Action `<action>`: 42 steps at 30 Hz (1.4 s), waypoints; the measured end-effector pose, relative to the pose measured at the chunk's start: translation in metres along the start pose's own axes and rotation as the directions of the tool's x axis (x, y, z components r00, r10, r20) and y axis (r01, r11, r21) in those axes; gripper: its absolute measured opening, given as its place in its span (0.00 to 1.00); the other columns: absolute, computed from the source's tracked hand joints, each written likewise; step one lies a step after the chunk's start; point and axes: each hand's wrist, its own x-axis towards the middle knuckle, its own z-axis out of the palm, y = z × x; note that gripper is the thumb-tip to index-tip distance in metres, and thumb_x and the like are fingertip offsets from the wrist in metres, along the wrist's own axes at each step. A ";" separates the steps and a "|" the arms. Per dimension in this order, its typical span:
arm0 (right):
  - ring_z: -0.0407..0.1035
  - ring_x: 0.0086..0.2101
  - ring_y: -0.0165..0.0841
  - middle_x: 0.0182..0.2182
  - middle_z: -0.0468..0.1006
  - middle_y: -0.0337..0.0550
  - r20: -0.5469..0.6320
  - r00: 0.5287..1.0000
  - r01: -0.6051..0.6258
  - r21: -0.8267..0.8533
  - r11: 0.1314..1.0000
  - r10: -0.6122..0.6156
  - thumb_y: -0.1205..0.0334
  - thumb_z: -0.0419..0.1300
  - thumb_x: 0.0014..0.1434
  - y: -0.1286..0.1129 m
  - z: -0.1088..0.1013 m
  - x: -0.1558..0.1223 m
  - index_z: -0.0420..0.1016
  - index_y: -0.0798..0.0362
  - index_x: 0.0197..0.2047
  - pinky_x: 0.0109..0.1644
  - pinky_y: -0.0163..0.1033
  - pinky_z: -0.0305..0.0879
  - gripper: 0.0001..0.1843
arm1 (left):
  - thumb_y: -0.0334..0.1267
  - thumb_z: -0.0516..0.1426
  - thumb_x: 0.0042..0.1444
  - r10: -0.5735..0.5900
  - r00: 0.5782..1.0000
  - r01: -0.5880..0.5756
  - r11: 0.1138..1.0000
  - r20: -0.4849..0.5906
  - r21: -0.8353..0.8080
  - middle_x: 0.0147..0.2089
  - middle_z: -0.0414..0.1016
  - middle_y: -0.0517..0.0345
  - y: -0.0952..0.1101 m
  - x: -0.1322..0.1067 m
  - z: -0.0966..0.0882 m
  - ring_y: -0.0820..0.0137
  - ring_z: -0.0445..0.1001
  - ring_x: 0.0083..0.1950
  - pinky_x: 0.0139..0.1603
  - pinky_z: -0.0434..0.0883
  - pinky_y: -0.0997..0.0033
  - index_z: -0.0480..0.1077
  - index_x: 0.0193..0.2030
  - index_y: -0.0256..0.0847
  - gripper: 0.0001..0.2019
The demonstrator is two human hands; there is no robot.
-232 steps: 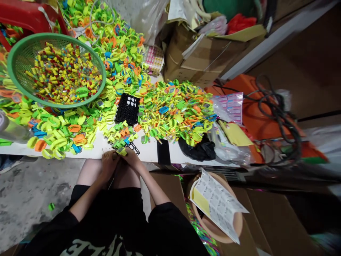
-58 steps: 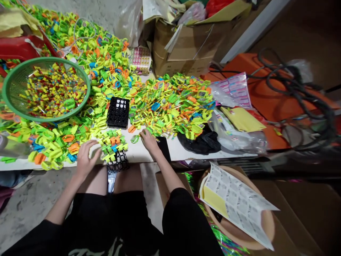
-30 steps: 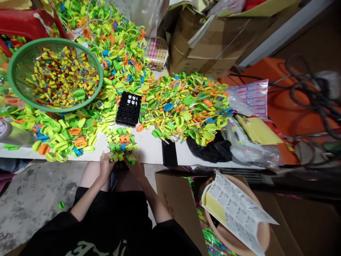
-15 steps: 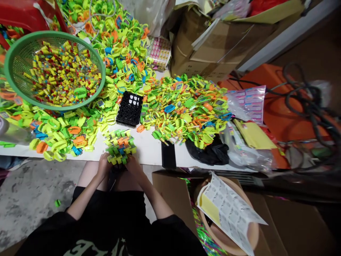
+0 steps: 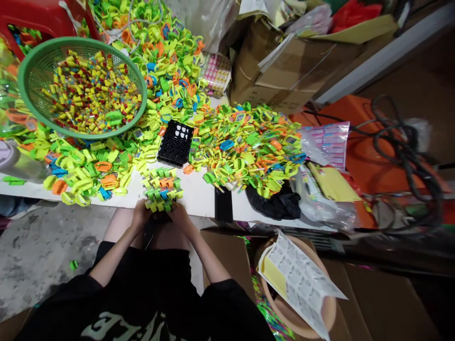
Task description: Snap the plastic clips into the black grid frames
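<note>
My left hand [image 5: 141, 214] and my right hand [image 5: 180, 216] meet at the near edge of the white table [image 5: 199, 196], fingers curled on the near end of a black grid tray [image 5: 158, 216]. The tray is packed with green, yellow and orange plastic ring pieces [image 5: 161, 188]. A second black grid tray [image 5: 175, 143], nearly bare, lies farther back among loose pieces. What my fingertips pinch is too small to name.
A green basket [image 5: 24, 76] of yellow parts sits far left. Heaps of loose ring pieces [image 5: 245, 147] cover the table. A black phone [image 5: 223, 204], black bag [image 5: 272, 204], sticker sheets [image 5: 329, 142], cardboard boxes [image 5: 284, 71], cables [image 5: 405, 151] and a printed sheet [image 5: 302, 284] lie to the right.
About two seconds ago my hands were spread on the table, the right reaching into the pile. Both have come back together at the near end of the filled tray.
</note>
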 end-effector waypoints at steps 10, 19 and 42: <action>0.74 0.39 0.37 0.42 0.80 0.49 -0.285 0.941 -0.160 0.099 0.982 0.182 0.60 0.57 0.60 0.065 -0.081 -0.010 0.78 0.55 0.45 0.45 0.40 0.68 0.14 | 0.33 0.61 0.45 -0.003 0.997 -0.013 0.975 0.075 0.220 0.27 0.72 0.58 0.001 0.007 -0.007 0.67 0.69 0.31 0.34 0.64 0.70 0.71 0.25 0.40 0.03; 0.70 0.45 0.43 0.47 0.74 0.61 -0.638 0.722 -0.493 -0.204 0.846 0.267 0.68 0.52 0.62 0.095 -0.111 0.011 0.75 0.60 0.43 0.46 0.42 0.66 0.12 | 0.35 0.59 0.47 0.003 0.997 -0.017 0.984 0.081 0.175 0.27 0.70 0.59 -0.002 0.007 -0.008 0.68 0.68 0.32 0.33 0.64 0.72 0.69 0.23 0.40 0.05; 0.75 0.46 0.38 0.47 0.80 0.46 -0.342 0.939 0.160 0.382 0.910 -0.021 0.62 0.58 0.60 0.030 0.009 -0.021 0.77 0.50 0.50 0.51 0.41 0.71 0.14 | 0.35 0.59 0.46 -0.012 0.997 -0.003 0.981 0.074 0.195 0.28 0.70 0.58 0.004 0.004 -0.009 0.66 0.69 0.34 0.36 0.67 0.69 0.66 0.23 0.42 0.05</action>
